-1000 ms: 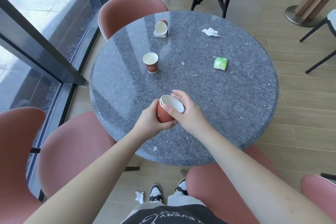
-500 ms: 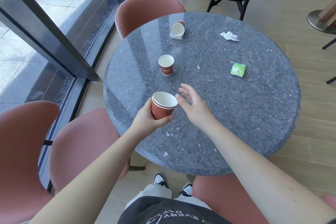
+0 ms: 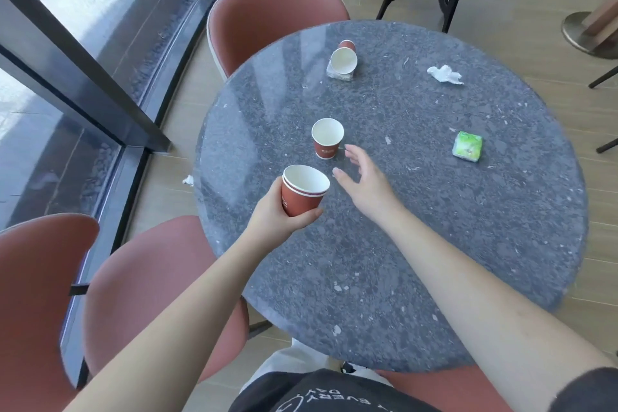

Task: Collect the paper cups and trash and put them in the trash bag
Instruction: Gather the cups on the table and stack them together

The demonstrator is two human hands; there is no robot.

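My left hand [image 3: 271, 221] has its fingers wrapped round the stacked red cups [image 3: 302, 190] (two rims show) above the desk [image 3: 434, 244]. My right hand [image 3: 364, 182], fingers spread, empty, hovers just beside the upright cup [image 3: 327, 138].

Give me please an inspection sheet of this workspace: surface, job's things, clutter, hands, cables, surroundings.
Surface: round grey stone table, with small pale scraps scattered on it.
Job's things: nested red paper cups in the left hand; upright red paper cup near mid table; tipped paper cup lying on a flat napkin at the far side; crumpled white tissue; green packet. No trash bag in view.
Clutter: crumpled paper on the floor by the window.
Hands: left hand in a closed grip on the nested cups; right hand open, empty, beside the upright cup.
Cables: nothing seen.
Surroundings: pink chairs, glass window wall, wood floor.
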